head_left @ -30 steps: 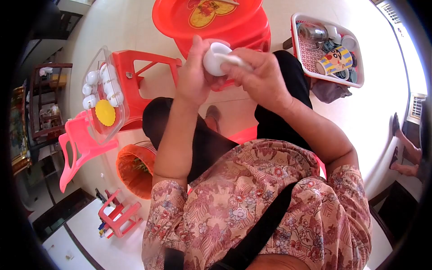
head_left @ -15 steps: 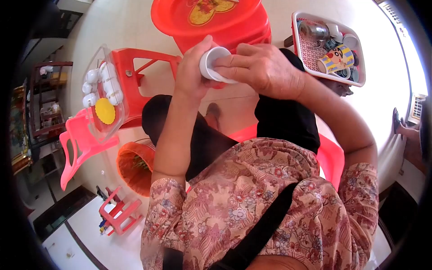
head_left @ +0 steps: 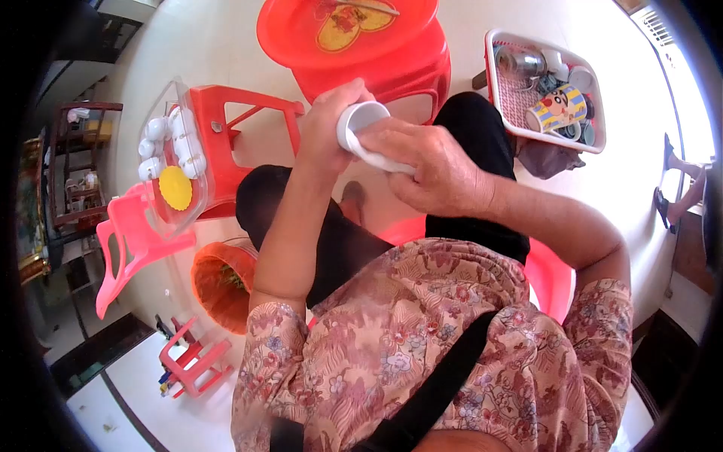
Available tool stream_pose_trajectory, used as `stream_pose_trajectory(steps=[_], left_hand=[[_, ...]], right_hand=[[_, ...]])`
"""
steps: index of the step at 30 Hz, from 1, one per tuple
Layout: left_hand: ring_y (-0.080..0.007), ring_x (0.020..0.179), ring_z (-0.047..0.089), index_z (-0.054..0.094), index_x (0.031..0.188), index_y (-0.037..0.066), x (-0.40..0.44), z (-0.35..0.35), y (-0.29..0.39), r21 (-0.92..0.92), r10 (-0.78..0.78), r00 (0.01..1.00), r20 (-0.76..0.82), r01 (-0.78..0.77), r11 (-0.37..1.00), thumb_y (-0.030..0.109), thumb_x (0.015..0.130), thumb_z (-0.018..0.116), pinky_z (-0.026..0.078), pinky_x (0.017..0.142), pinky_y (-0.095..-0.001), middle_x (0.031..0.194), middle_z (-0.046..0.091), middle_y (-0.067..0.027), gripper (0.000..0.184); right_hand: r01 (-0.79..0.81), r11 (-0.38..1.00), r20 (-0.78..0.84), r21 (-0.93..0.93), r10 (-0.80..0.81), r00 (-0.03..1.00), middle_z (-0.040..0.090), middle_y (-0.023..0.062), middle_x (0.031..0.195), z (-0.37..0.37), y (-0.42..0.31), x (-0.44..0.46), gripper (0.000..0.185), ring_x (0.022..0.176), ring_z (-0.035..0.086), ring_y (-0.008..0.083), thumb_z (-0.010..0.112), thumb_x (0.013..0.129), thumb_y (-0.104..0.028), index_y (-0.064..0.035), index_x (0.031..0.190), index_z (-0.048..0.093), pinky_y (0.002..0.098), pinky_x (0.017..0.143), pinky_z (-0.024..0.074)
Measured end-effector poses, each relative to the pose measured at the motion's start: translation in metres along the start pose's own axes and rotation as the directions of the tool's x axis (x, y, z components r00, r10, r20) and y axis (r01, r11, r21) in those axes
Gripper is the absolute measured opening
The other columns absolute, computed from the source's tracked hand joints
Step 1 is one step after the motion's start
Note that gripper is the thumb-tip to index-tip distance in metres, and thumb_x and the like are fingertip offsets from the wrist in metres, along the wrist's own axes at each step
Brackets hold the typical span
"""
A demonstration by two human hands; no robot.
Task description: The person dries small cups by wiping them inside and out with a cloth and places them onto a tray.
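My left hand [head_left: 329, 124] is wrapped round a small white cup [head_left: 363, 114], whose open mouth faces up and toward my right. Bent over the cup's near rim, my right hand [head_left: 433, 166] pinches a thin white wipe [head_left: 390, 163]; whether it is cloth or paper I cannot tell. Part of the wipe is hidden under the fingers. Both hands are held over my lap. Beyond them stands a red stool with a red round tray [head_left: 301, 45] on top, bearing a yellow heart-shaped print and a thin stick.
On a red stool [head_left: 218, 98] at left, a clear plastic tray [head_left: 154, 215] holds several white cups [head_left: 184, 139] and a yellow scalloped disc [head_left: 175, 187]. An orange bin [head_left: 207, 279] stands below. At right, a white basket [head_left: 595, 147] contains cups and a jar. Another person's feet [head_left: 670, 200] show far right.
The cup and both hands have shifted slightly lower in view. My right fingers have moved from inside the cup toward its near rim, and more of the white wipe shows.
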State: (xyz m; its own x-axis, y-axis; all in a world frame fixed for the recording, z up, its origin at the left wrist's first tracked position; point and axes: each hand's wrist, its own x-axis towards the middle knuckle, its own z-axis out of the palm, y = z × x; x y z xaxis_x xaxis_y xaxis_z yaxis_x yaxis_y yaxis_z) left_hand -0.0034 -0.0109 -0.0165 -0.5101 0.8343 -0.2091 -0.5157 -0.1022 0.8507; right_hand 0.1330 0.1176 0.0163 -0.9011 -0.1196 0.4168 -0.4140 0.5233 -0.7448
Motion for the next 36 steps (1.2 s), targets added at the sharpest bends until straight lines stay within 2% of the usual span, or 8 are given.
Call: stream_pose_trajectory(steps=[3,6,13,14,18,25,28,36], left_hand=[[-0.0135,0.055,0.054,0.056,0.08,0.004,0.0,0.006,0.004,-0.087,-0.019,1.0,0.004,0.019,0.996,0.033,0.095,0.039,0.042,0.043,-0.024,0.07,0.058,-0.0078,0.037],[-0.0146,0.036,0.042,0.054,0.08,0.002,-0.004,0.019,0.012,-0.279,-0.188,0.982,-0.029,0.172,0.945,0.035,0.095,0.036,0.029,0.028,-0.022,0.069,0.057,-0.0113,0.041],[-0.015,0.031,0.035,0.055,0.082,0.002,-0.002,0.014,0.01,-0.405,-0.209,0.978,0.004,0.192,0.894,0.039,0.094,0.037,0.026,0.027,-0.0222,0.071,0.056,-0.0149,0.043],[-0.015,0.032,0.037,0.056,0.083,0.003,-0.002,0.015,0.009,-0.383,-0.21,0.978,-0.014,0.188,0.904,0.039,0.094,0.038,0.027,0.027,-0.0222,0.071,0.057,-0.0136,0.041],[-0.0141,0.038,0.047,0.058,0.086,0.005,-0.004,0.03,0.013,-0.352,-0.218,0.963,-0.158,0.151,0.924,0.037,0.093,0.042,0.031,0.028,-0.0225,0.069,0.059,-0.0081,0.036],[-0.0111,0.051,0.055,0.057,0.08,0.005,-0.009,0.027,0.013,-0.053,0.105,0.978,-0.181,-0.116,0.992,0.031,0.092,0.045,0.041,0.036,-0.0233,0.067,0.057,-0.0048,0.031],[-0.0081,0.048,0.051,0.058,0.078,0.005,-0.01,0.031,0.015,0.159,0.21,0.951,-0.227,-0.176,0.971,0.032,0.093,0.041,0.036,0.034,-0.0218,0.066,0.056,-0.0027,0.035],[-0.007,0.055,0.049,0.056,0.074,0.003,-0.013,0.038,0.018,0.268,0.306,0.925,-0.223,-0.244,0.932,0.025,0.092,0.04,0.038,0.045,-0.0218,0.066,0.054,-0.0018,0.032]], right_hand=[[-0.129,0.939,-0.089,0.319,0.165,0.982,0.061,0.0117,0.087,-0.003,-0.009,0.003,0.034,0.069,0.063,0.0231,0.051,0.074,0.003,0.001,0.107,0.058,0.0284,0.06,0.0511],[-0.329,0.577,-0.005,0.748,0.5,0.866,0.065,0.0031,0.076,-0.024,-0.019,0.005,0.02,0.063,0.059,0.0071,0.06,0.078,-0.006,0.0007,0.096,0.064,0.0235,0.055,0.0491],[-0.304,0.689,-0.224,0.658,0.565,0.794,0.067,0.0059,0.079,-0.056,-0.005,0.012,0.036,0.074,0.06,0.011,0.048,0.091,-0.028,0.0016,0.097,0.067,0.0233,0.069,0.0446],[-0.208,0.692,-0.232,0.691,0.485,0.843,0.066,0.0098,0.087,-0.055,-0.009,0.016,0.029,0.083,0.061,0.0161,0.052,0.089,-0.023,0.0002,0.097,0.067,0.0271,0.077,0.0453],[0.059,0.994,-0.198,0.09,-0.04,0.979,0.052,0.016,0.117,-0.036,0.004,0.018,0.022,0.102,0.057,0.026,0.065,0.076,-0.009,-0.0038,0.097,0.065,0.0338,0.087,0.0454],[-0.161,0.987,-0.145,-0.013,0.157,0.977,0.049,0.0113,0.115,-0.02,0.005,0.016,0.03,0.105,0.051,0.0247,0.07,0.073,-0.012,-0.0053,0.1,0.061,0.0325,0.089,0.0408],[-0.227,0.913,-0.038,0.338,0.254,0.966,0.054,0.0084,0.104,-0.02,0.011,0.014,0.028,0.096,0.055,0.0185,0.073,0.072,-0.015,-0.0049,0.095,0.061,0.0292,0.085,0.0424],[-0.357,0.898,-0.454,0.259,0.439,0.775,0.059,0.0131,0.078,0.013,0.01,0.022,0.033,0.073,0.061,0.0244,0.072,0.076,-0.018,-0.0004,0.092,0.049,0.0336,0.068,0.0486]])
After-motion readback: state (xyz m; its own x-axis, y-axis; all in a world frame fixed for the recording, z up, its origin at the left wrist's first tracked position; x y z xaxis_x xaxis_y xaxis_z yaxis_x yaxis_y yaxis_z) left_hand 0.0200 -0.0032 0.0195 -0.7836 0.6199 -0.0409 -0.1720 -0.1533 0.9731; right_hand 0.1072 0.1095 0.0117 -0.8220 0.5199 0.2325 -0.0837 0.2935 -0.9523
